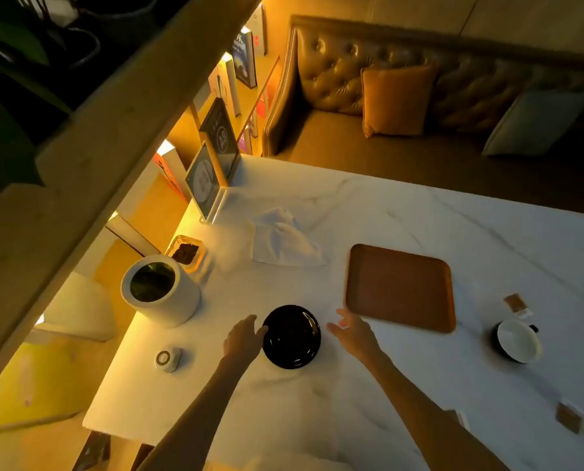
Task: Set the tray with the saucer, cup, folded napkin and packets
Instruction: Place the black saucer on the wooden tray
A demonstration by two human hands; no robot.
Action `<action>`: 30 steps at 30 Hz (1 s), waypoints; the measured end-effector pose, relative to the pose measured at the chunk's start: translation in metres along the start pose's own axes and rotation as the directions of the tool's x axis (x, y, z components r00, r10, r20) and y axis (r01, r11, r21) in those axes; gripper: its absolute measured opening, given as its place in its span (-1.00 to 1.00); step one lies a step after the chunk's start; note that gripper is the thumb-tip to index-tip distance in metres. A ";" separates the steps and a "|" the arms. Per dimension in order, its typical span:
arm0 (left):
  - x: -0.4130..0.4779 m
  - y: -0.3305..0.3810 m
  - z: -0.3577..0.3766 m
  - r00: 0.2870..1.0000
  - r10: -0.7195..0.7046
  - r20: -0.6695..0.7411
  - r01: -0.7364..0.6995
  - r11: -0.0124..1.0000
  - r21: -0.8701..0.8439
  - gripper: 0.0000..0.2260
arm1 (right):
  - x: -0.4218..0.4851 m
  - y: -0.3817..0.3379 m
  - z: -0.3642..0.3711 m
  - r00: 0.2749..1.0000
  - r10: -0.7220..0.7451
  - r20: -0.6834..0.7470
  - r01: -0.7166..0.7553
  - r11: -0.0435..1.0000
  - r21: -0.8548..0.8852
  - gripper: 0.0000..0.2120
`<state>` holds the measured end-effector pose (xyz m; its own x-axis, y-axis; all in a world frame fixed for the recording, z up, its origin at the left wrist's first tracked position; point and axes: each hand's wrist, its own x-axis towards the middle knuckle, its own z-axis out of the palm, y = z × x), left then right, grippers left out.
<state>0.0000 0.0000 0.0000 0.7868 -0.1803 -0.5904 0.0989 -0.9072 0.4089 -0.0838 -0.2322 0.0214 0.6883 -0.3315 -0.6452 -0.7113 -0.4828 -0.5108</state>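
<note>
A black saucer [291,336] lies on the white marble table [317,402]. My left hand [244,338] is at its left rim with fingers apart, and my right hand [353,333] hovers open just to its right. Neither hand holds anything. A brown wooden tray [399,287] with nothing on it lies beyond my right hand. A cup [518,340], white inside and dark outside, stands at the right. An unfolded white napkin [282,241] lies behind the saucer. One brown packet [515,301] sits above the cup, another [569,417] near the front right.
A white cylindrical planter [161,290] stands left of the saucer, with a small tray [187,253] behind it and a small round white device [168,359] in front. Acrylic sign stands [209,185] rise at the back left. A padded bench with cushions [395,100] lines the far side.
</note>
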 end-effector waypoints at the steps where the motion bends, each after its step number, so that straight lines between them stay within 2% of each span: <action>1: 0.006 -0.003 0.001 1.000 -0.030 0.001 0.030 0.998 -0.049 -0.55 | 0.006 -0.002 0.004 0.999 0.032 -0.002 -0.032 0.999 0.015 -0.43; 9: 0.042 -0.014 0.019 0.975 -0.181 0.130 0.204 0.961 -0.187 -0.63 | 0.039 -0.011 0.035 0.983 0.159 0.088 -0.166 0.983 0.073 -0.53; 14: 0.053 -0.021 0.037 0.967 -0.198 0.161 0.239 0.923 -0.302 -0.76 | 0.049 -0.005 0.058 0.991 0.131 0.018 -0.133 0.983 0.130 -0.78; 20: 0.052 -0.017 0.046 0.952 -0.259 0.165 0.307 0.815 -0.491 -0.80 | 0.052 0.001 0.062 0.990 0.142 -0.021 -0.134 0.968 0.214 -0.78; 30: 0.023 0.003 0.043 0.972 -0.223 0.078 0.231 0.831 -0.506 -0.80 | 0.025 0.008 0.045 0.984 0.174 -0.046 -0.150 0.935 0.321 -0.67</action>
<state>-0.0077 -0.0233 -0.0425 0.6948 -0.0024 -0.7192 0.5727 -0.6031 0.5552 -0.0787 -0.2078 -0.0242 0.5601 -0.4471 -0.6975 -0.8142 -0.1413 -0.5632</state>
